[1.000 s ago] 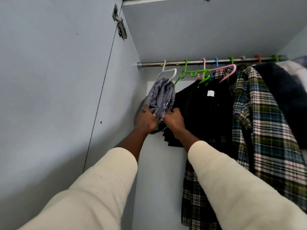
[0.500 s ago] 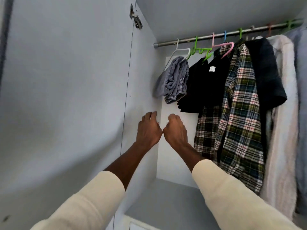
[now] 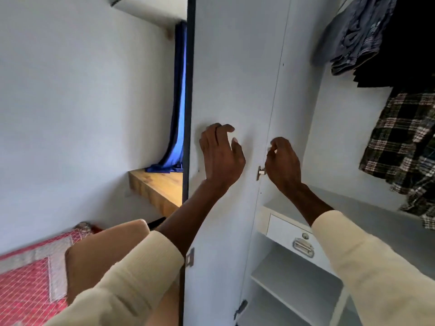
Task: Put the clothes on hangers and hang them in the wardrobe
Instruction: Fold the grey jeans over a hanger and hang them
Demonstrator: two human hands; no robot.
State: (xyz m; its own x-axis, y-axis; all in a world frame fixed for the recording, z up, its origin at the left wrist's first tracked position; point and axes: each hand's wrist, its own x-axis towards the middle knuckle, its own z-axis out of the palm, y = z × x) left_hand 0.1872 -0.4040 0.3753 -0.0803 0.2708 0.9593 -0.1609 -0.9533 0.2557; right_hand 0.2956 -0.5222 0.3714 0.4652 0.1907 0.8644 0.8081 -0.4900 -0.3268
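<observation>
Left hand [image 3: 221, 156] is raised in front of the open wardrobe door [image 3: 235, 78], fingers loosely curled, holding nothing. Right hand [image 3: 283, 161], just beside it, hovers near the door's hinge [image 3: 260, 172], fingers also loosely bent and empty. Farther right, inside the wardrobe, hang a grey garment [image 3: 353, 36], a black garment [image 3: 409, 43] and a plaid shirt [image 3: 402, 142].

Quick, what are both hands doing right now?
Left hand: open, fingers loosely curled, holding nothing.
Right hand: open, loosely curled, holding nothing.
</observation>
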